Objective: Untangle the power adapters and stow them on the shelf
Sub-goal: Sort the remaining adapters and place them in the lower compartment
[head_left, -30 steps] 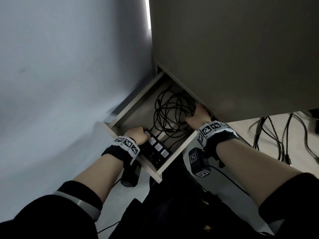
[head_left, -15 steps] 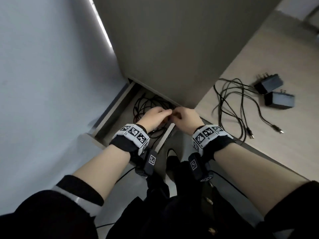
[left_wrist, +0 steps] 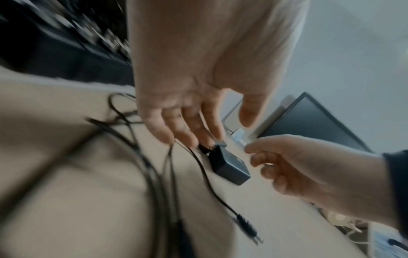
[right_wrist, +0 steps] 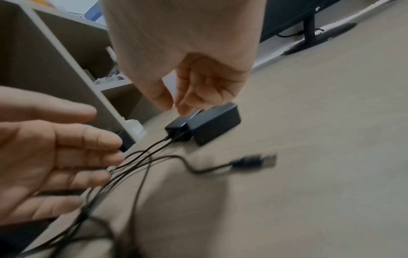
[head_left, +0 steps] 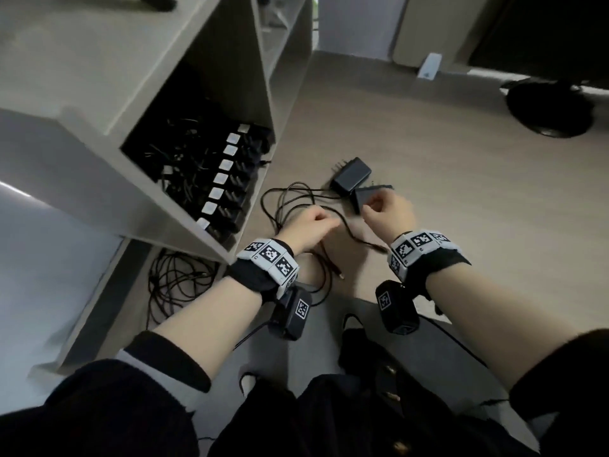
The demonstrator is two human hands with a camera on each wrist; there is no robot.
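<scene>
- While both hands hover over the desk, the left hand is spread loosely above the cables, holding nothing.
- The right hand, fingers curled and empty, is just beside two adapters.

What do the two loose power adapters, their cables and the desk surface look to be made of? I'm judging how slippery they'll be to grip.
Power adapters: likely moulded hard plastic, matte black, with crisp edges and a dull sheen. Cables: thin flexible rubbery or vinyl jacket, since they lie in loose curls. Desk surface: pale wood-look laminate, probably; smooth, with faint grain only.
</scene>
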